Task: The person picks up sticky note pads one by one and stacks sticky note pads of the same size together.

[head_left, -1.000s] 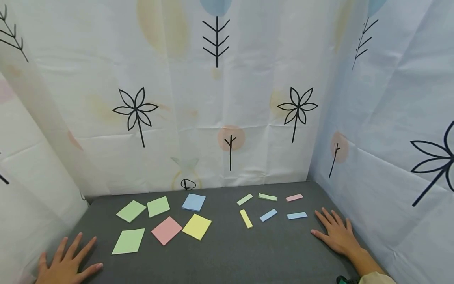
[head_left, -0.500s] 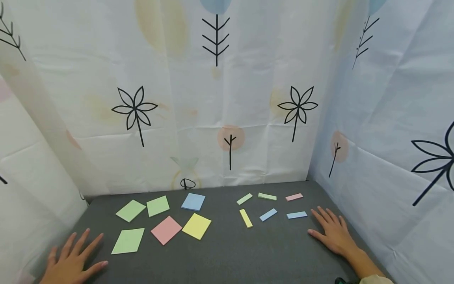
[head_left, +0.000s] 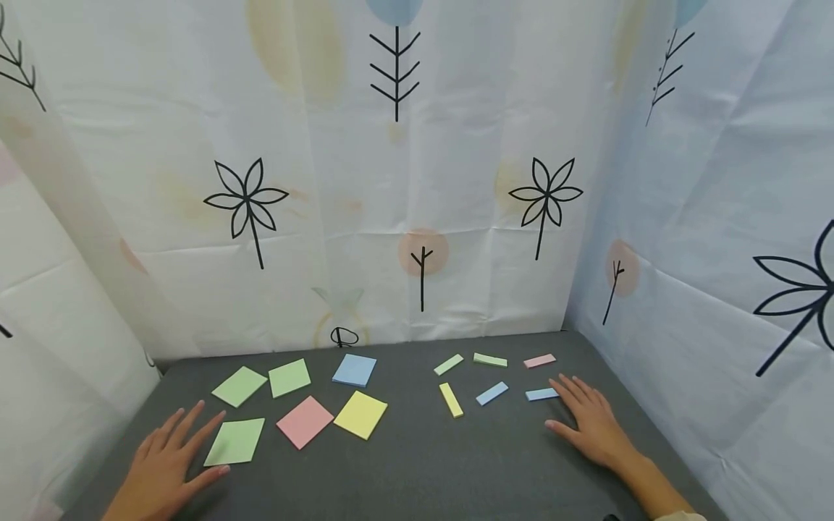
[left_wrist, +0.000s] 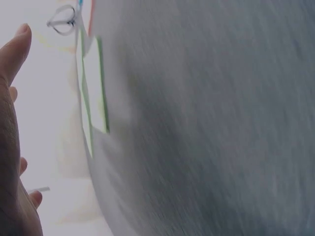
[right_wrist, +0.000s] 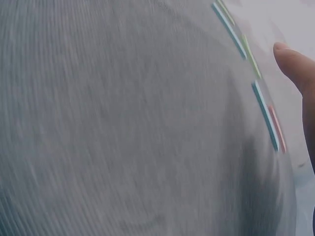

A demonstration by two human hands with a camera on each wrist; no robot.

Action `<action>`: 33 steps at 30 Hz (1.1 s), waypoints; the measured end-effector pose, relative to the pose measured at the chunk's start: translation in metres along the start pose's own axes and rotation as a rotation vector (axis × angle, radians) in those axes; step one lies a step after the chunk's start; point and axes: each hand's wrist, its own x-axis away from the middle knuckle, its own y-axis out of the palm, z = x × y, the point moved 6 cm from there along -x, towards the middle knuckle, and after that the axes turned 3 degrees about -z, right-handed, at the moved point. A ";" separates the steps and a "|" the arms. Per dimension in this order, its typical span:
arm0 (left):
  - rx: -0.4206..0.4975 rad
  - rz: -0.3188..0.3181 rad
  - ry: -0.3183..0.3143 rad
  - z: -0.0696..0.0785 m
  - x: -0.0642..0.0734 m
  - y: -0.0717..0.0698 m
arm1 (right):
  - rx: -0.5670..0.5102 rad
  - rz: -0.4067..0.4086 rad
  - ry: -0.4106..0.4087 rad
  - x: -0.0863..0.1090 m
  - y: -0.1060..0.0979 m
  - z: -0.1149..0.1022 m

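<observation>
My left hand [head_left: 163, 467] has its fingers spread and holds nothing. In the head view its fingertips overlap the left edge of the front green square sticky note [head_left: 237, 442]. On the far side my right hand [head_left: 591, 428] is likewise spread, its index finger covering the right end of a blue sticky-note strip [head_left: 539, 395]. A pink strip [head_left: 539, 361] lies just beyond those fingers. In the left wrist view, the thumb [left_wrist: 14, 51] shows above the dark cloth near a green square [left_wrist: 96, 86]. The right thumb [right_wrist: 294, 66] points toward the strips in the right wrist view.
Two more green squares [head_left: 239, 386], a blue square [head_left: 355, 370], a pink square [head_left: 305, 422] and a yellow square [head_left: 361, 415] lie on the dark grey table [head_left: 417, 477]. Further strips, including a yellow strip [head_left: 451, 400], lie right of centre. Patterned white curtains [head_left: 456, 181] enclose the table.
Both hands have moved inward: the left to the right and forward over the front green square's edge, the right to the left up to the blue strip. The notes have stayed in place.
</observation>
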 end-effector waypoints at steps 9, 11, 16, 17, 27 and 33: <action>0.061 0.045 0.045 0.040 -0.014 0.000 | -0.057 0.037 -0.079 -0.011 0.005 -0.034; 0.073 0.058 0.053 0.048 -0.015 0.001 | -0.070 0.040 -0.091 -0.014 0.006 -0.040; 0.154 0.110 0.083 0.070 -0.019 0.003 | -0.085 0.063 -0.116 -0.019 0.011 -0.052; 0.169 0.117 0.084 0.075 -0.020 0.004 | -0.088 0.067 -0.118 -0.019 0.012 -0.053; 0.278 0.164 0.110 0.120 -0.030 0.016 | -0.149 0.075 -0.167 -0.023 0.024 -0.076; 0.298 0.180 0.141 0.152 -0.042 0.028 | -0.172 0.085 -0.180 -0.026 0.032 -0.088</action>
